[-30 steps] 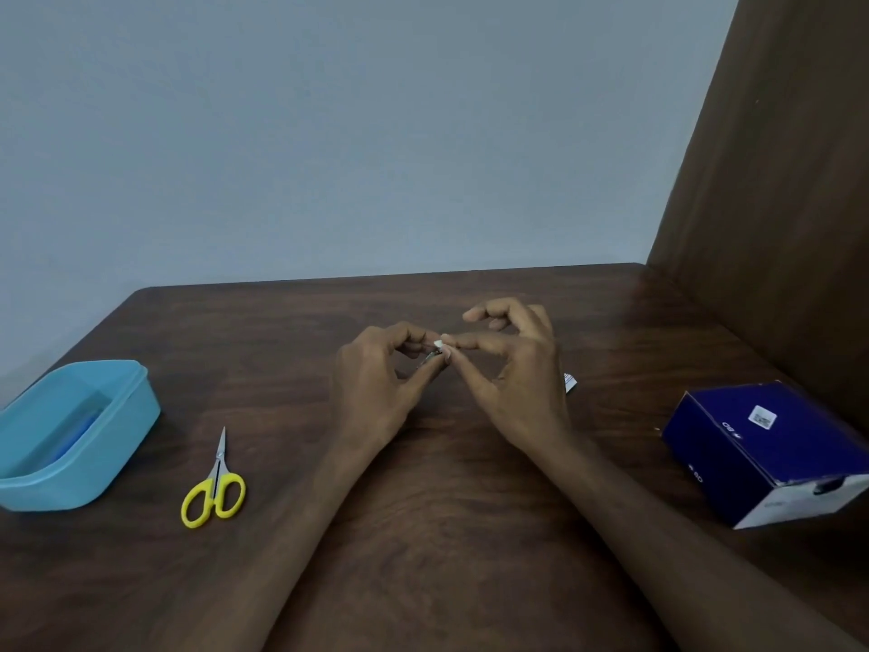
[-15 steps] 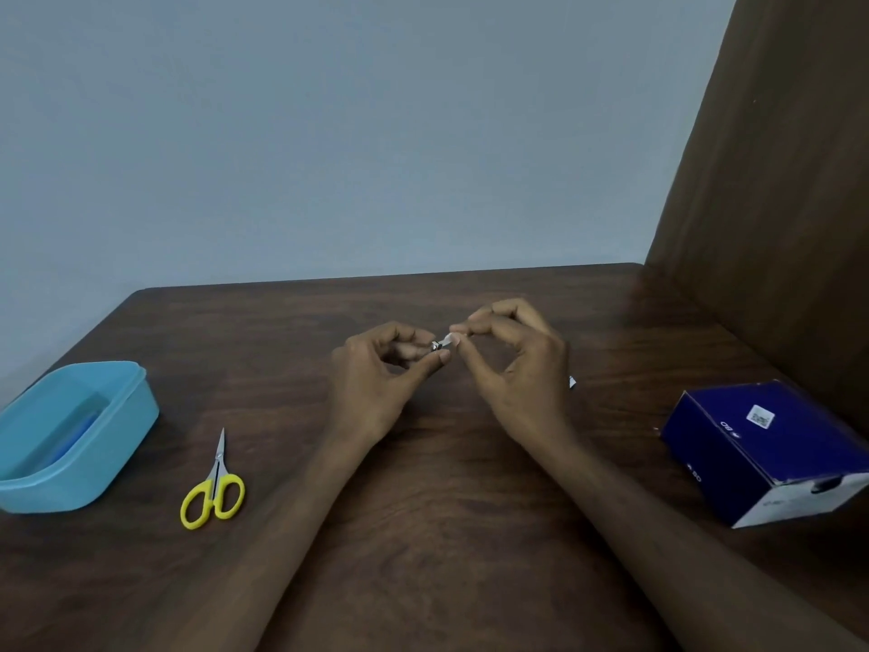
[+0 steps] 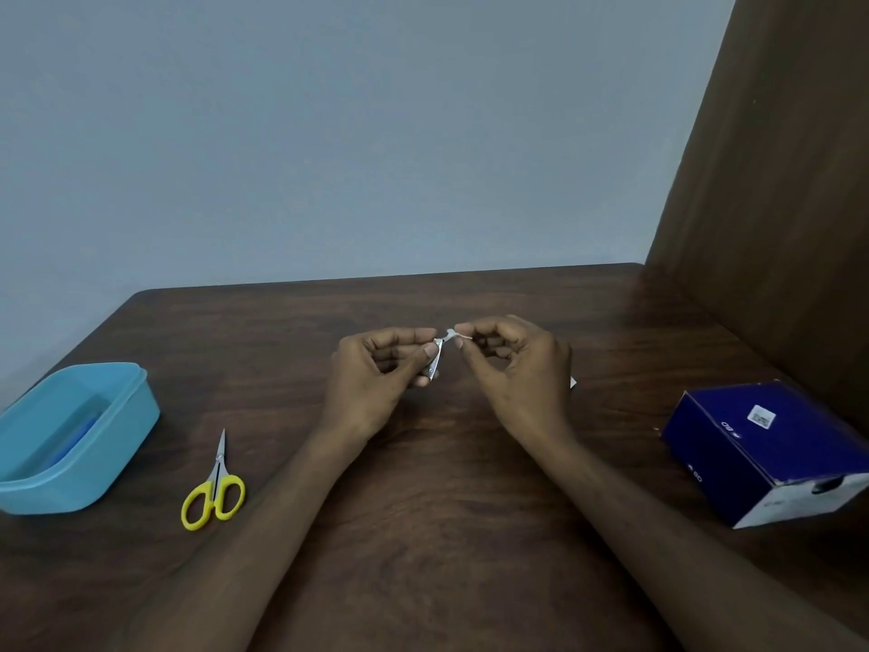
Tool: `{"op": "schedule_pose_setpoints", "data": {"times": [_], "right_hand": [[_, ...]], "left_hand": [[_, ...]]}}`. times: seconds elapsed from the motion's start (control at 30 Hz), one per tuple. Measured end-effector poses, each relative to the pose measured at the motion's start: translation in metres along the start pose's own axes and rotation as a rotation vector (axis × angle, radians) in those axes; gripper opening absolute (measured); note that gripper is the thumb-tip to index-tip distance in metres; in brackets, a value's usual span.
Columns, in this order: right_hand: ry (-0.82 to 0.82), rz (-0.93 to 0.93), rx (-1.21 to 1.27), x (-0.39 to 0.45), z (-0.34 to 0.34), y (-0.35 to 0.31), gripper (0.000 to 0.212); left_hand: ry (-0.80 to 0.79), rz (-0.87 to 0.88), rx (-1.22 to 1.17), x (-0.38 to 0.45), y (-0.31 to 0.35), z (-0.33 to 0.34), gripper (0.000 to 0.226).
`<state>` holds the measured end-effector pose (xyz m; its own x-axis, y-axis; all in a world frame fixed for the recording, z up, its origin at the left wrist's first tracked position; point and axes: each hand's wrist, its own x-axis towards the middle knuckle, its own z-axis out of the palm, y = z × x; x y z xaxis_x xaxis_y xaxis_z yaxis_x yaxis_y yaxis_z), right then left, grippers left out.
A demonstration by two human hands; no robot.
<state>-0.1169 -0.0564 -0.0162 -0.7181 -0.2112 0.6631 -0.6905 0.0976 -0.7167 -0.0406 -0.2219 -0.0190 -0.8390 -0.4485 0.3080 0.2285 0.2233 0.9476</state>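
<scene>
Both hands are raised a little above the middle of the dark wooden table (image 3: 446, 487). My left hand (image 3: 376, 383) pinches a small silvery metal object (image 3: 435, 362) between thumb and fingers, its body hanging down past the thumb. My right hand (image 3: 512, 369) pinches the upper tip of the same object (image 3: 454, 334), where a small whitish bit shows at the fingertips. What the object is cannot be told at this size.
A light blue plastic tub (image 3: 70, 440) stands at the left edge. Small yellow-handled scissors (image 3: 215, 487) lie shut beside it. A dark blue cardboard box (image 3: 771, 449) sits at the right, near a brown wooden side panel (image 3: 776, 204). A white scrap (image 3: 572, 382) peeks from behind my right hand.
The hands have drawn slightly apart. The silvery object now shows more fully between them, hanging below my left thumb; my right fingers have curled tighter onto its tip.
</scene>
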Motion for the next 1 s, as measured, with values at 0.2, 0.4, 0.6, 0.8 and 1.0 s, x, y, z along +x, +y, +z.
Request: {"op": "schedule_pose_setpoints", "data": {"times": [0.2,0.4,0.6,0.8,1.0], "right_hand": [[-0.171,-0.029,-0.050,-0.006,0.004,-0.003,0.011],[-0.153,0.076,-0.047,-0.002,0.003,0.001,0.010],[-0.082,0.248,0.073,0.002,0.007,0.014,0.009],[0.065,0.167,-0.024,0.005,0.001,0.006,0.009],[-0.137,-0.142,-0.202,-0.005,0.004,-0.001,0.014]], "left_hand": [[-0.034,-0.029,-0.042,0.000,0.003,-0.001,0.026],[-0.002,0.010,0.063,0.000,0.000,0.000,0.035],[-0.050,0.151,0.319,-0.003,0.001,0.002,0.047],[0.024,0.235,0.364,-0.006,0.001,0.004,0.038],[0.084,0.299,0.399,-0.009,0.005,0.005,0.035]]}}
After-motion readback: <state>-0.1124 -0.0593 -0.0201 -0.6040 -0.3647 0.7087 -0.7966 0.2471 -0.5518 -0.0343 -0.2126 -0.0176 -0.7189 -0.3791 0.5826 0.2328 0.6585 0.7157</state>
